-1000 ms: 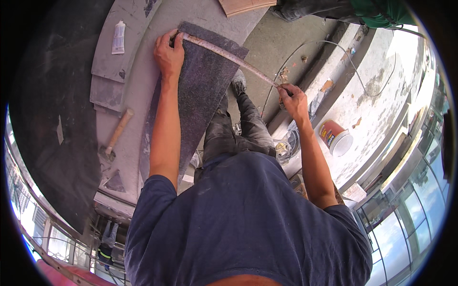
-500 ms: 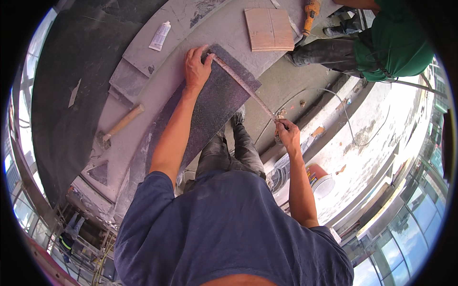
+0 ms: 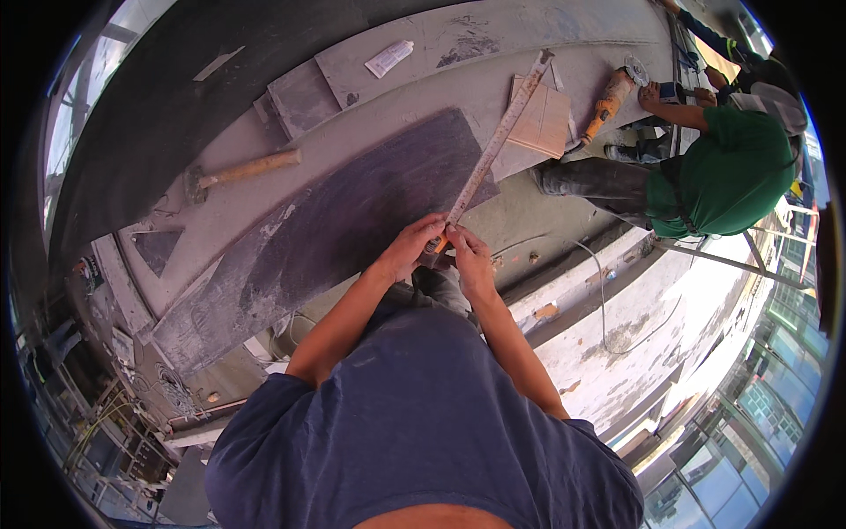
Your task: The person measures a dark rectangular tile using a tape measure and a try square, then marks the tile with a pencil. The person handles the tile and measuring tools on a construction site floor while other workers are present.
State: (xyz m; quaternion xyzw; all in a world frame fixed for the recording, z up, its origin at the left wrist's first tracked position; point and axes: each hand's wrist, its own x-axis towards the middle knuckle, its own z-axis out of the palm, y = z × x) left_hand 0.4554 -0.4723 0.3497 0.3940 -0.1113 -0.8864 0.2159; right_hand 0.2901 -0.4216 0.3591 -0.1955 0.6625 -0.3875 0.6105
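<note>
Close in front of my body, both hands meet at a tape measure (image 3: 436,243) with an orange and dark case. My left hand (image 3: 411,249) is closed around the case from the left. From the right, my right hand (image 3: 471,257) pinches it where the blade comes out. The dusty steel blade (image 3: 495,141) sticks out stiffly away from me, up to the right, above a dark stone slab (image 3: 352,198) with a curved edge. Its hooked far end passes over a tan square tile (image 3: 542,122). My fingers partly hide the case.
A hammer (image 3: 251,167) with a wooden handle, a white tube (image 3: 389,59) and stone offcuts (image 3: 304,97) lie on the dusty ledge. At the right, a co-worker in a green shirt (image 3: 727,172) bends beside an orange angle grinder (image 3: 608,108). A cable (image 3: 604,300) loops below.
My left hand has left the slab's far corner and come back toward my body, beside my right hand. The blade now points away from me instead of lying across the slab's end. My view has shifted.
</note>
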